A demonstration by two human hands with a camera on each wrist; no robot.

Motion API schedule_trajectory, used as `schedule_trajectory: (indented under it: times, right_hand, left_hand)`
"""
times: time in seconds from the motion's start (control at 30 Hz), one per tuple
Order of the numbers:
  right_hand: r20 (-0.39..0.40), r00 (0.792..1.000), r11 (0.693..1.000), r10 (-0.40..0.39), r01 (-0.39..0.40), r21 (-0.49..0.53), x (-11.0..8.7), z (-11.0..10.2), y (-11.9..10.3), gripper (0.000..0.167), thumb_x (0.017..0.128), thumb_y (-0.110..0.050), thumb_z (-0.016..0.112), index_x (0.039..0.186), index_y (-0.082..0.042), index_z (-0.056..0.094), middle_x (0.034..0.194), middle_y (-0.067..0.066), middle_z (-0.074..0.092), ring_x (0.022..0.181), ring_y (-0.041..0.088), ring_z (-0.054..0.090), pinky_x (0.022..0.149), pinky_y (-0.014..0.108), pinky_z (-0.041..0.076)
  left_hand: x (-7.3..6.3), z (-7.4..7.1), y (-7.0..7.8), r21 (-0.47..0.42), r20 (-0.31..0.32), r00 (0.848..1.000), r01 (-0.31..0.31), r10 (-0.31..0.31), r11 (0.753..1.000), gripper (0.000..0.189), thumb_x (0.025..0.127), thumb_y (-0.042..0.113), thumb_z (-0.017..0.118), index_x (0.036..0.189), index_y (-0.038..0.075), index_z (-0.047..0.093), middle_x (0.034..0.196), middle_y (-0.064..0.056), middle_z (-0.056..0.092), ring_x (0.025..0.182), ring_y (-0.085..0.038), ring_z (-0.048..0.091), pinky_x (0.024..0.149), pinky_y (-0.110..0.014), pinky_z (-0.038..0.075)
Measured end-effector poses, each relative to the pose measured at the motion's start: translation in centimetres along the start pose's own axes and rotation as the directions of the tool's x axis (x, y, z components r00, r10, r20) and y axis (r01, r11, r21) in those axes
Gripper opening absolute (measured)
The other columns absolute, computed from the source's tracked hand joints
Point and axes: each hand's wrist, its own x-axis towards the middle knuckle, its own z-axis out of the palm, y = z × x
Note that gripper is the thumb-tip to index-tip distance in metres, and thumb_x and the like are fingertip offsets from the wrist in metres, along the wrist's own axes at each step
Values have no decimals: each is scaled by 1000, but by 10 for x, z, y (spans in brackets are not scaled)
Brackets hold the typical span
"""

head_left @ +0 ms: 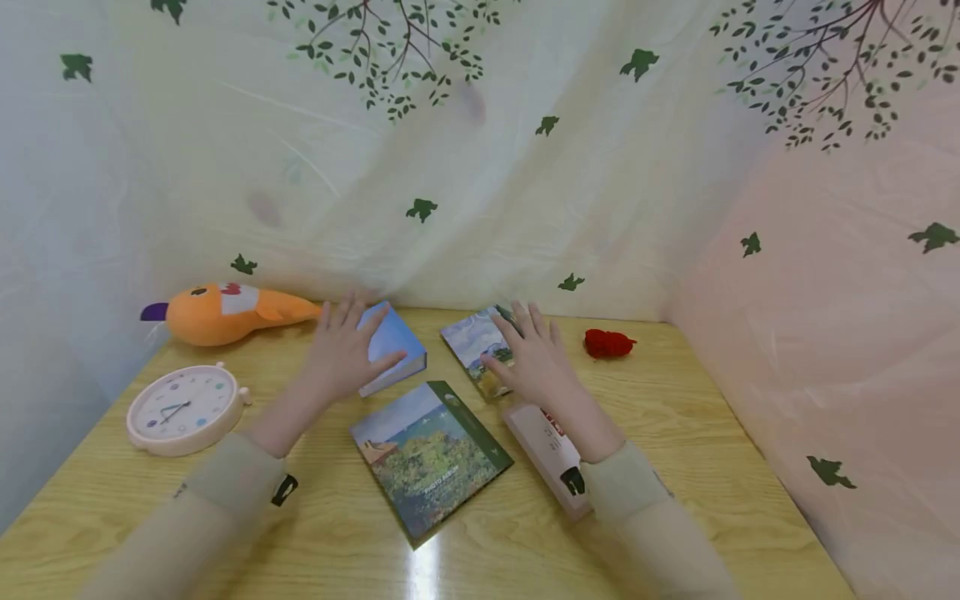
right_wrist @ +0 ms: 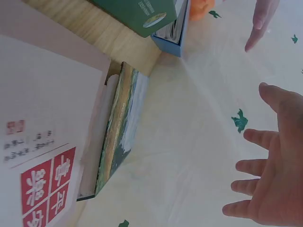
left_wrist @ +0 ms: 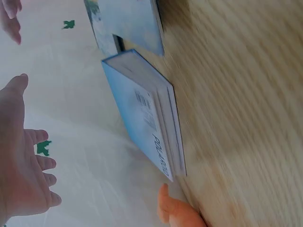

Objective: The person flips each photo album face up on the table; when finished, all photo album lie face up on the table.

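Both hands hover above the table with fingers spread, holding nothing. In the head view my left hand [head_left: 341,354] is over the left side of a blue photo album [head_left: 392,342], whose pages show in the left wrist view. My right hand [head_left: 536,358] is above a smaller landscape-covered book [head_left: 480,342] and partly hides it. Between the forearms lies a large photo album [head_left: 435,458] with a green spine and a tree picture. Beneath the right forearm is a pale pink book or box [head_left: 543,450] with red square print [right_wrist: 47,184], partly covered by the arm.
An orange plush toy [head_left: 225,312] with a purple tip lies at the back left. In front of it is a round pink clock [head_left: 183,408]. A small red fuzzy object [head_left: 608,343] sits at the back right. A leaf-patterned curtain [head_left: 480,167] surrounds the table [head_left: 675,500].
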Motion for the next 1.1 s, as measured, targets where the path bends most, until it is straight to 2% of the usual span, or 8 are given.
schedule_trajectory:
  times: [0.17, 0.37, 0.53, 0.67, 0.8, 0.93, 1.1]
  right_hand:
    - [10, 999, 999, -32, 33, -44, 18, -1, -5, 74, 91, -63, 43, 152, -27, 20, 160, 7, 2, 146, 31, 0, 113, 59, 13]
    - [66, 994, 996, -82, 81, 23, 43, 11, -11, 79, 90, -60, 49, 153, -24, 17, 160, 5, 0, 146, 28, -3, 114, 56, 10]
    - [62, 985, 985, -163, 159, 73, 60, 29, -15, 83, 88, -53, 59, 152, -19, 19, 159, 7, 5, 146, 30, 4, 114, 56, 16]
    - [91, 974, 966, -210, 192, 170, 69, 43, -18, 91, 83, -48, 67, 152, -18, 17, 159, 7, 6, 146, 30, 5, 114, 54, 18]
    - [127, 961, 952, -246, 215, 217, 79, 58, -20, 95, 81, -48, 70, 153, -17, 16, 159, 7, 8, 145, 31, 11, 113, 50, 24]
    - [190, 939, 941, -286, 238, 242, 89, 71, -21, 93, 83, -47, 68, 153, -16, 15, 158, 9, 11, 144, 29, 17, 112, 44, 29]
    - [266, 911, 924, -315, 231, 304, 101, 78, -26, 82, 89, -43, 63, 152, -13, 20, 157, 10, 18, 143, 26, 20, 114, 41, 24]
  left_hand:
    - [13, 0, -14, 18, 24, 1000, 5, -5, 1000, 85, 89, 67, 42, 153, 15, 18, 157, -21, 4, 144, -38, -5, 113, -59, -3]
    - [26, 11, -31, -6, 59, 998, 5, -4, 1000, 83, 90, 64, 45, 152, 15, 19, 157, -21, 2, 144, -39, -5, 113, -60, -1]
    - [31, 22, -41, -35, 87, 996, 15, -12, 999, 85, 89, 62, 49, 152, 15, 18, 157, -21, 1, 144, -39, -3, 113, -59, 1]
    - [36, 34, -48, -51, 107, 994, 30, -24, 998, 90, 88, 61, 51, 153, 11, 14, 157, -22, 2, 143, -40, 0, 113, -60, 5]
    - [40, 50, -56, -57, 131, 991, 27, -19, 998, 94, 88, 61, 52, 152, 5, 13, 155, -25, 9, 142, -43, 7, 114, -58, 7]
    - [43, 61, -61, -66, 165, 986, 23, -12, 998, 95, 87, 61, 52, 150, -1, 16, 154, -27, 11, 142, -43, 9, 114, -56, 10]
    - [46, 67, -65, -101, 196, 980, 51, -31, 994, 97, 86, 63, 52, 150, -1, 17, 153, -28, 11, 141, -44, 11, 114, -55, 11]
